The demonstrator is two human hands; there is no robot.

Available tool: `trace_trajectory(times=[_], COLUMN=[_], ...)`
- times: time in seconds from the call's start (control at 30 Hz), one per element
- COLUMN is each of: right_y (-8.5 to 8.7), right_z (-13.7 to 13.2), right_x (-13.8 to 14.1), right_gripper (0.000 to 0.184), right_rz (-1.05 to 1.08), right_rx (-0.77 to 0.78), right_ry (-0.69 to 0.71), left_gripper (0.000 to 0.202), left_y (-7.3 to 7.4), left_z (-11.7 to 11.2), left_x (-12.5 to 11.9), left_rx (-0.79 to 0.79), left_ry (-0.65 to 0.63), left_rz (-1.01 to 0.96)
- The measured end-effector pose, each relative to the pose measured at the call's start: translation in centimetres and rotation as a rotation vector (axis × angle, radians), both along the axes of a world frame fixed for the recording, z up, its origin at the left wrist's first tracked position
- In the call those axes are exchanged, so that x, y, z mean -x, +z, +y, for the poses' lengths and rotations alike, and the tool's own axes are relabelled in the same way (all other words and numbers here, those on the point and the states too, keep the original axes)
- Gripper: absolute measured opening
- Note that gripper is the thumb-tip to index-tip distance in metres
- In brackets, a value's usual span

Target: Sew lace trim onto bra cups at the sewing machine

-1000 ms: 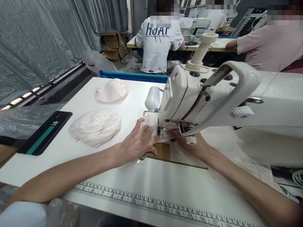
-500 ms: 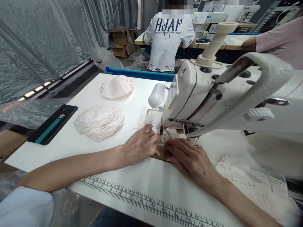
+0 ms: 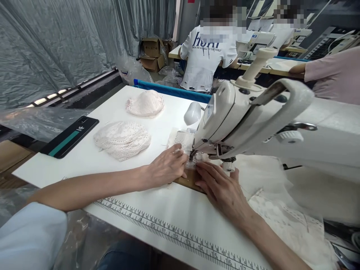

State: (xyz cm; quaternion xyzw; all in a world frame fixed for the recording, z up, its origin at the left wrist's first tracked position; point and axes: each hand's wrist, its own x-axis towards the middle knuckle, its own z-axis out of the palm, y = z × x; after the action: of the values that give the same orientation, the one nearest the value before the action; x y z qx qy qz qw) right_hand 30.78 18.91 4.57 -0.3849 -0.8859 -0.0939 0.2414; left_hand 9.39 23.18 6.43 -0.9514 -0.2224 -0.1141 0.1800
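Note:
A small piece of white lace fabric [image 3: 191, 163] lies under the needle and presser foot of a white sewing machine [image 3: 218, 120]. My left hand [image 3: 165, 167] is on its left side, fingers bent and pressed down on the lace beside the foot. On the near right edge, my right hand [image 3: 221, 183] has its fingers closed together against the same lace; the fingertips' exact hold is partly hidden. A brown strip [image 3: 189, 180] shows between the two hands at the machine bed.
Left on the white table are a stack of lace pieces [image 3: 122, 140], a pale fabric cup [image 3: 146, 103] and a black phone [image 3: 70, 137]. More white lace fabric [image 3: 287, 215] lies right of my arm. A printed ruler [image 3: 168, 232] runs along the front edge. A person [image 3: 208, 56] sits ahead.
The camera view has shifted a little. The lace between my hands has moved slightly away under the foot, and more of the brown strip shows. Both hands stay on the lace.

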Motion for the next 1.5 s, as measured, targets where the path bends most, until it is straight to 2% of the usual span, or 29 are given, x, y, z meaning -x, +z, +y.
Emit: trace_trajectory(times=[0.17,0.37,0.47,0.53,0.63,0.73,0.8,0.87,0.9,0.97,1.03,1.1,1.17,1.23,1.3,1.33,1.37,1.43,1.5], right_y=[-0.3,-0.7,-0.3,0.2,1.0,1.5,1.9,2.4,2.7,3.5,4.4,4.9,5.2,5.2,5.4,5.5,5.6,5.7,5.4], right_z=[0.2,0.3,0.2,-0.3,-1.3,-2.0,-2.3,-2.4,-2.6,-3.1,-3.9,-5.2,-6.5,-7.7,-8.5,-8.8,-9.0,-9.7,-10.5], right_x=[-0.1,-0.1,0.2,0.4,1.0,1.9,2.8,3.7,4.2,4.9,5.2,5.2,5.1,5.1,5.4,5.7,6.0,6.5,6.8], right_gripper=[0.025,0.029,0.028,0.026,0.023,0.028,0.038,0.040,0.034,0.016,0.019,0.018,0.019,0.035,0.054,0.059,0.058,0.046,0.036], right_rz=[0.014,-0.001,0.017,0.035,0.072,0.088,0.100,0.131,0.159,0.193,0.203,0.211,0.235,0.251,0.230,0.207,0.175,0.100,0.059], right_rx=[-0.021,-0.026,-0.032,-0.036,-0.050,-0.050,-0.004,0.138,0.253,0.591,0.912,1.069,1.030,0.897,0.812,0.819,0.859,1.014,1.189], right_ry=[-0.045,-0.118,-0.094,-0.043,0.049,0.105,0.117,0.179,0.238,0.383,0.464,0.464,0.403,0.367,0.439,0.508,0.584,0.701,0.732], left_gripper=[0.032,0.027,0.020,0.025,0.031,0.033,0.031,0.028,0.025,0.019,0.017,0.015,0.013,0.012,0.017,0.020,0.023,0.025,0.025], left_y=[0.1,0.2,0.0,-0.1,0.0,0.9,2.1,3.9,4.8,6.5,7.5,7.6,7.3,6.9,6.8,6.9,6.9,6.9,6.5], left_z=[0.9,2.3,3.0,3.0,1.9,-1.1,-3.9,-6.7,-8.0,-9.9,-11.3,-12.5,-13.6,-14.6,-15.4,-15.8,-16.2,-16.9,-17.7], left_x=[0.0,0.1,0.2,0.5,1.3,2.7,4.0,5.4,6.0,7.2,8.1,8.6,8.8,8.8,8.8,8.9,9.1,9.8,10.7], left_rx=[-0.058,-0.080,-0.101,-0.124,-0.160,-0.129,0.013,0.300,0.491,0.889,1.235,1.460,1.566,1.610,1.618,1.610,1.596,1.585,1.609], left_ry=[0.071,0.081,0.085,0.102,0.130,0.157,0.186,0.213,0.238,0.320,0.369,0.366,0.310,0.227,0.137,0.097,0.064,0.033,0.057], left_rz=[-0.015,0.006,0.040,0.057,0.067,0.061,0.049,0.017,-0.020,-0.133,-0.249,-0.346,-0.406,-0.427,-0.407,-0.392,-0.381,-0.385,-0.420])
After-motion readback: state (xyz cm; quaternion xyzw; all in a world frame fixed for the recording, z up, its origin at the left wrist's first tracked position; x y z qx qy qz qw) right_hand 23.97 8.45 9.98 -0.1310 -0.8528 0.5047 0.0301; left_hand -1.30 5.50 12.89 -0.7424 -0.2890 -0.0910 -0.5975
